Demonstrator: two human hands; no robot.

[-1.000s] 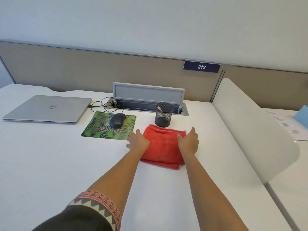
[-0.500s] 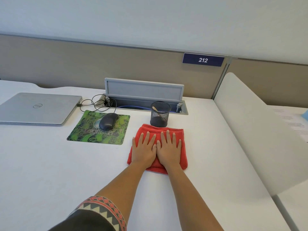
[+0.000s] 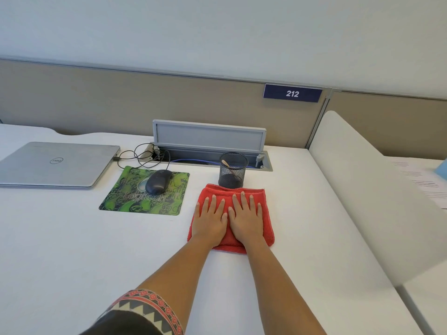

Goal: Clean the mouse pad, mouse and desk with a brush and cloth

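Observation:
A folded red cloth (image 3: 264, 201) lies on the white desk (image 3: 72, 250), just in front of a black mesh pen cup (image 3: 232, 169). My left hand (image 3: 210, 220) and my right hand (image 3: 246, 217) lie flat on the cloth, side by side, fingers straight and spread. A wooden handle, possibly the brush (image 3: 226, 163), pokes up inside the cup. To the left, a dark wired mouse (image 3: 158, 181) sits on a green patterned mouse pad (image 3: 135, 201).
A closed silver laptop (image 3: 53, 164) lies at the far left. Behind the pad and cup, a grey cable hatch (image 3: 208, 136) stands open with tangled cables (image 3: 142, 155). A white divider panel (image 3: 367, 194) borders the desk on the right, with papers (image 3: 420, 182) beyond it.
A second ago my hands gripped the cloth's two sides. They moved onto its top and flattened side by side. Over the last half second they have barely shifted.

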